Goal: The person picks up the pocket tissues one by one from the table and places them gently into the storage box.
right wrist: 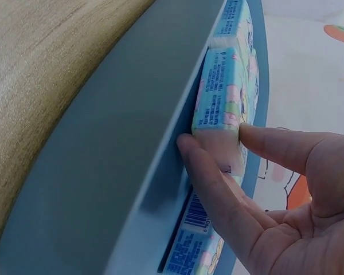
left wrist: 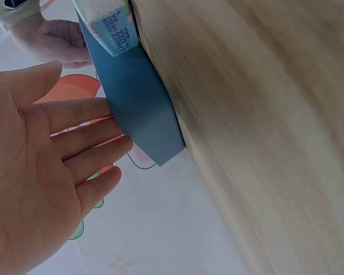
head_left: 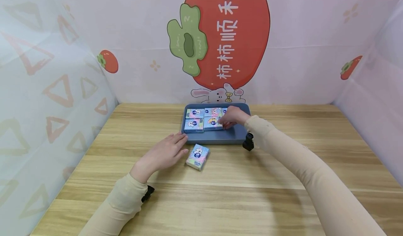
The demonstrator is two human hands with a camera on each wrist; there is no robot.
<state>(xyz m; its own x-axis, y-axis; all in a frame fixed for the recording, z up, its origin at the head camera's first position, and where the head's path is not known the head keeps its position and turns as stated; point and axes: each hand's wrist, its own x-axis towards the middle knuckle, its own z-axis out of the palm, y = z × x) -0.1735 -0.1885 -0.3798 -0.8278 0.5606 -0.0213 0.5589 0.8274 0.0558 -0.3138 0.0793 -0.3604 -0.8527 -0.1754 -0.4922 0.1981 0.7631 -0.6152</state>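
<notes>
A blue-grey tray (head_left: pixel 234 134) stands near the back of the table, with several small tissue packs in two rows inside. My right hand (head_left: pixel 234 117) reaches into it. Thumb and fingers pinch the end of a front-row tissue pack (right wrist: pixel 215 91), which lies in the tray beside another front-row tissue pack (head_left: pixel 193 124). My left hand (head_left: pixel 163 151) is held flat with fingers straight. In the left wrist view its fingertips meet the tray's wall (left wrist: pixel 140 106). One loose tissue pack (head_left: pixel 197 156) lies on the table in front of the tray, right of my left hand.
The wooden table (head_left: pixel 220 208) stretches around the tray. A printed cloth (head_left: pixel 148 26) hangs behind it, with further cloth at both sides. Each wrist carries a small black device, such as the right wrist's device (head_left: pixel 248 142).
</notes>
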